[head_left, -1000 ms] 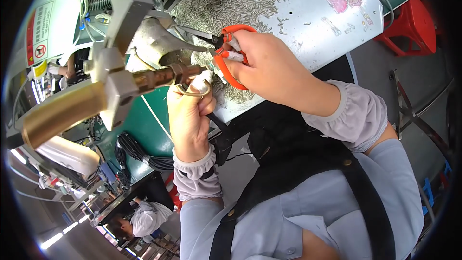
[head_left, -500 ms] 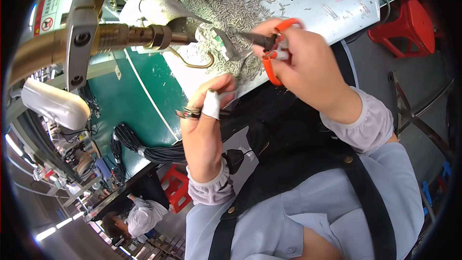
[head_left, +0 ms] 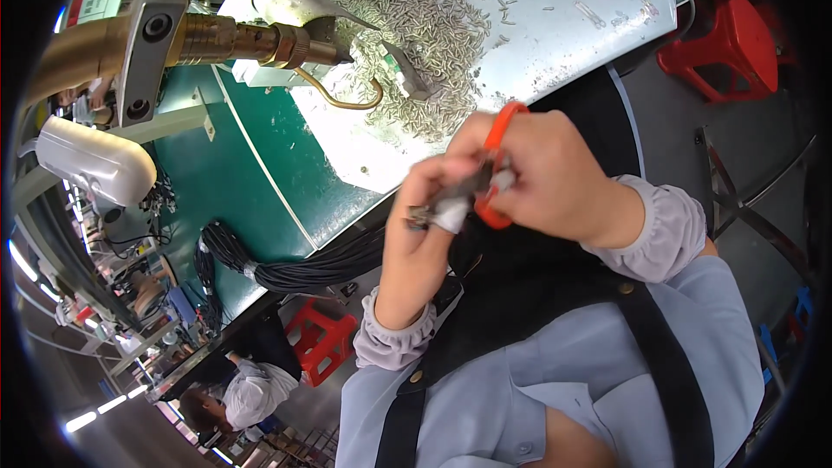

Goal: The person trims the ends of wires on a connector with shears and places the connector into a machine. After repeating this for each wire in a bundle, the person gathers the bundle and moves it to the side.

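Observation:
In front of my chest, above the black apron, my two hands meet. My right hand is closed around scissors with orange handles. The dark blades point left into my left hand and are smeared by motion. Closed in a pinch, my left hand has white tape on its thumb. Out of its left side sticks a small metallic piece; its other end is hidden by the fingers and blades.
A brass-coloured machine nozzle reaches in from the left above the white work plate, where many short metal bits lie heaped. A black cable bundle lies along the table's near edge. Red stools stand beyond; another person sits lower left.
My right hand has drawn the scissors down and left, off the metal bits. My left hand has shifted right with the small metallic piece, so the blades and left fingers now come together.

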Demonstrator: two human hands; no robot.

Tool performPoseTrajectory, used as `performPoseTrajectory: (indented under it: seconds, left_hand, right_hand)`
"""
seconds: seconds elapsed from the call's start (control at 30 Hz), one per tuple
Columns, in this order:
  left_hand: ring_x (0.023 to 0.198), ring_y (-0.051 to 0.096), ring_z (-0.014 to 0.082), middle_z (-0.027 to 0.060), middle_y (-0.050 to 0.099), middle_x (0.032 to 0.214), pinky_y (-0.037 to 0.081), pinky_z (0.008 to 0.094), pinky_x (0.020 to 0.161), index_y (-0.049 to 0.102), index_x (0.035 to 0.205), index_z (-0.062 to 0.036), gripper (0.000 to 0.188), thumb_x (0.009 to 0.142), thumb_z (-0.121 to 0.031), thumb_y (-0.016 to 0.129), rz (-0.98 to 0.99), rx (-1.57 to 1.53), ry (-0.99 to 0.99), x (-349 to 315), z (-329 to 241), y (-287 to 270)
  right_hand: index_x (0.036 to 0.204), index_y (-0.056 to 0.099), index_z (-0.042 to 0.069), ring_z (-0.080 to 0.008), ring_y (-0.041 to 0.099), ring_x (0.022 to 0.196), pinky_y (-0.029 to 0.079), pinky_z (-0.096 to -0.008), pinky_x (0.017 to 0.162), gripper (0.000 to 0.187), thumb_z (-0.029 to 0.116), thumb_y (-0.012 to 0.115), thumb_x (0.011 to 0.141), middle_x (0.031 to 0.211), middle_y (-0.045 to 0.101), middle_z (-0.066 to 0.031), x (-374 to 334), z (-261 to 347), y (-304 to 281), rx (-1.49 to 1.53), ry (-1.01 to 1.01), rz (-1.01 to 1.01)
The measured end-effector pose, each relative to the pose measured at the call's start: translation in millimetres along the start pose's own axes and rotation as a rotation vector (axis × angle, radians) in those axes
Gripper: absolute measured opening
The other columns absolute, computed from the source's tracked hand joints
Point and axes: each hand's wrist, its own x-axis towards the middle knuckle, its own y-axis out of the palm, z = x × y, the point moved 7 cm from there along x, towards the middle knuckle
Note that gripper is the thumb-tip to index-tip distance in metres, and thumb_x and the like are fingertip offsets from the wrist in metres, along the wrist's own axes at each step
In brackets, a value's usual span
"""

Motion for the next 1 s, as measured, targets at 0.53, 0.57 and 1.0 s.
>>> performPoseTrajectory:
  seconds: [0.53,0.57,1.0]
  left_hand:
    - [0.068,0.05,0.008,0.0039,0.052,0.081,0.039,0.0183,0.059,0.051,0.088,0.0003,0.009,0.079,0.003,0.05,-0.243,0.299,0.348,1,-12,-20]
    - [0.068,0.05,0.008,0.0039,0.052,0.081,0.039,0.0183,0.059,0.051,0.088,0.0003,0.009,0.079,0.003,0.05,-0.241,0.298,0.347,2,-10,-20]
    - [0.061,0.046,0.0082,0.0041,0.051,0.081,0.037,0.0189,0.057,0.046,0.097,-0.0007,0.024,0.075,0.008,0.051,0.027,-0.401,-0.21,9,22,-21]
  right_hand:
    - [0.069,0.05,0.0,-0.007,0.045,0.041,0.035,-0.0192,0.04,0.023,0.018,0.052,0.084,0.05,0.049,-0.0034,-5,-34,20,0.757,0.769,0.283]
    - [0.069,0.05,0.001,-0.0069,0.044,0.04,0.035,-0.0188,0.04,0.025,0.021,0.051,0.084,0.049,0.048,-0.0028,-5,-35,24,0.825,0.814,0.349]
    - [0.085,0.058,0.013,-0.0075,0.042,0.043,0.03,-0.0197,0.039,0.022,0.022,0.058,0.065,0.059,0.041,0.0048,1,6,-5,-0.556,-0.501,-0.136]
